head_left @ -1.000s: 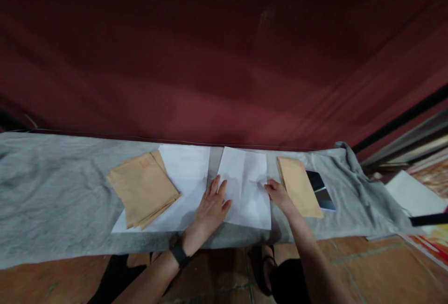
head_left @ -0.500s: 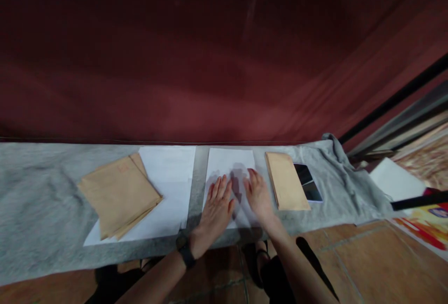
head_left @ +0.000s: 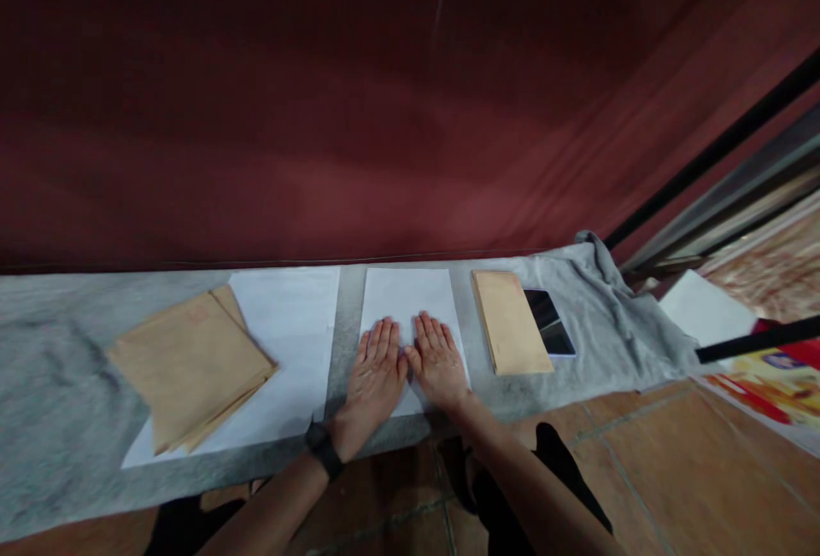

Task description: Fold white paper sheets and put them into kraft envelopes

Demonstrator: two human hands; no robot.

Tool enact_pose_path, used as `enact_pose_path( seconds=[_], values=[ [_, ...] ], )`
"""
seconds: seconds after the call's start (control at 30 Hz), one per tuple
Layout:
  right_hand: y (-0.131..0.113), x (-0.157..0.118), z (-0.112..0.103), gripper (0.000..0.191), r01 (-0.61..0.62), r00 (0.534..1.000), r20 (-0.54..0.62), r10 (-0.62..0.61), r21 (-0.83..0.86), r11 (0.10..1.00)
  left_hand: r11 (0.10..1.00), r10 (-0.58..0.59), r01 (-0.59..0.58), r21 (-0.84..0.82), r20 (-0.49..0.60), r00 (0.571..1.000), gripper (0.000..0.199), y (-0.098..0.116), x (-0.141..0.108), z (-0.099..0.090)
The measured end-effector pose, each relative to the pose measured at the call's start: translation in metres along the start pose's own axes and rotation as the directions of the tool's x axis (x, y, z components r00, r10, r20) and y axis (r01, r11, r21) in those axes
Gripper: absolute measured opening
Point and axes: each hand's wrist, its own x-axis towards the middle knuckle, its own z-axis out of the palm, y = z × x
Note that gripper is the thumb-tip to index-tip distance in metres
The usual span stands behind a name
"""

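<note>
A white sheet of paper (head_left: 408, 289) lies on the grey cloth in front of me. Flat on its left half rests my left hand (head_left: 377, 368), fingers stretched forward, a dark watch on the wrist. My right hand (head_left: 438, 361) lies flat on the right half, with the two thumbs close together. Neither hand grips anything. To the right sits a stack of brown envelopes (head_left: 512, 323), partly over a dark phone (head_left: 551, 325). Further left, several brown envelopes (head_left: 192, 368) are fanned out on top of more white paper (head_left: 301, 359).
The grey cloth (head_left: 57, 402) covers a long narrow surface against a dark red fabric wall (head_left: 359, 146). Black bars (head_left: 762, 339) and a white object (head_left: 708, 308) stand at the right. Below is a tiled floor (head_left: 679, 462) with a colourful printed package (head_left: 775, 389).
My right hand has come down flat onto the paper and moved left toward my left hand. The left hand still lies on the sheet. The view has shifted slightly.
</note>
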Motion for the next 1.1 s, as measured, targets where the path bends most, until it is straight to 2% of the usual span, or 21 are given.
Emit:
enact_pose_path(
  seconds=[0.17,0.43,0.7,0.97,1.1],
  values=[
    [0.003,-0.003,-0.001,0.062,-0.062,0.998,-0.026,0.061,-0.056,0.997,0.995,-0.084,0.086,-0.055,0.048,0.995,0.062,-0.007,0.003,-0.009],
    [0.020,-0.008,-0.005,0.067,-0.137,0.991,-0.008,0.137,-0.073,0.988,0.980,-0.176,0.177,-0.087,0.030,0.984,0.064,-0.020,-0.002,-0.008],
    [0.037,-0.014,-0.002,0.067,-0.153,0.987,-0.058,0.147,-0.122,0.981,0.931,-0.235,0.267,-0.250,0.151,0.960,0.054,-0.034,0.007,-0.021],
    [0.032,-0.011,-0.012,0.068,-0.169,0.985,0.000,0.170,-0.137,0.976,0.784,-0.358,0.395,-0.480,0.171,0.918,0.048,-0.046,0.021,-0.027],
    [0.025,-0.007,-0.017,0.064,-0.125,0.990,0.051,0.130,-0.098,0.987,0.799,-0.323,0.382,-0.464,0.205,0.924,0.050,-0.048,0.016,-0.024]
  ],
)
